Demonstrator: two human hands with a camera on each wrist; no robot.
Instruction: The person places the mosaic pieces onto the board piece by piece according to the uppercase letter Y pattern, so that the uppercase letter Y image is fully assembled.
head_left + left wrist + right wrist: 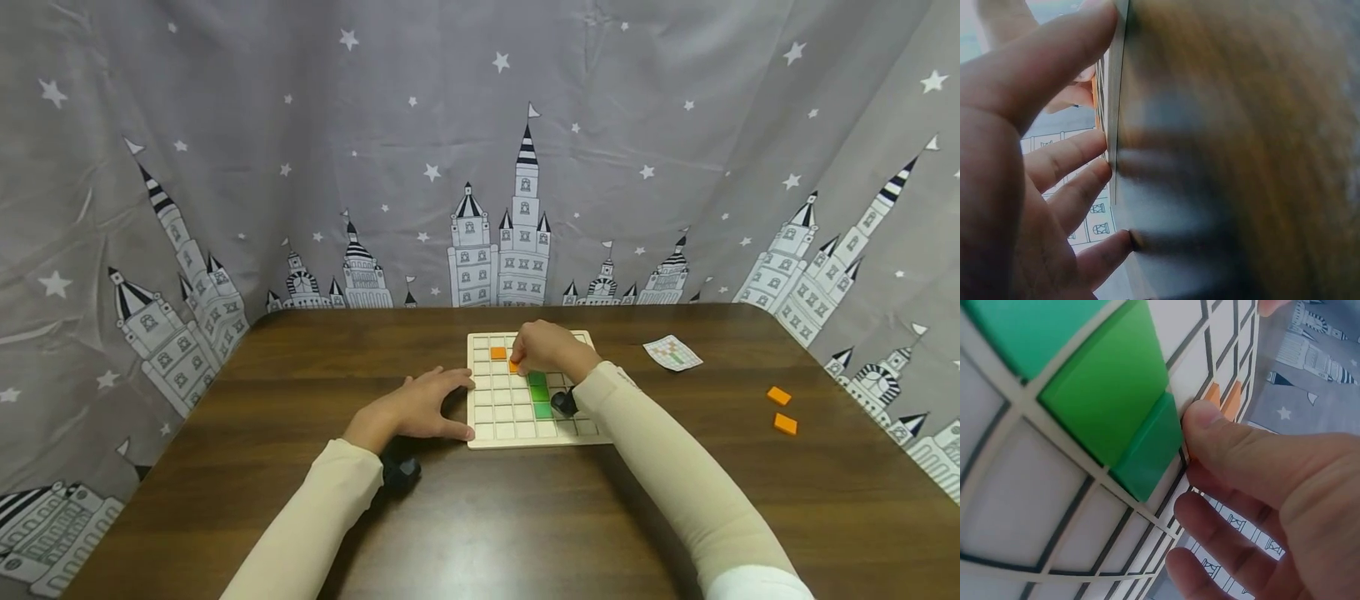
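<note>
A pale grid board [504,431] lies on the table, with several green tiles [543,410] in a column and an orange tile [498,353] in its far-left part. My right hand [551,346] reaches over the board and pinches another orange tile [513,367] at a cell between them. In the right wrist view, the thumb hides much of this orange tile [1213,394], just beyond the green tile [1110,381]. My left hand [431,404] touches the board's left edge, its fingers spread; the left wrist view shows the fingertips along the board's side [1116,81].
To the right of the board lies a small card [673,353] printed with a coloured grid. Farther right are two loose orange tiles [779,395] on the brown wooden table [465,525]. A grey castle-print curtain [360,125] hangs behind the table's far edge.
</note>
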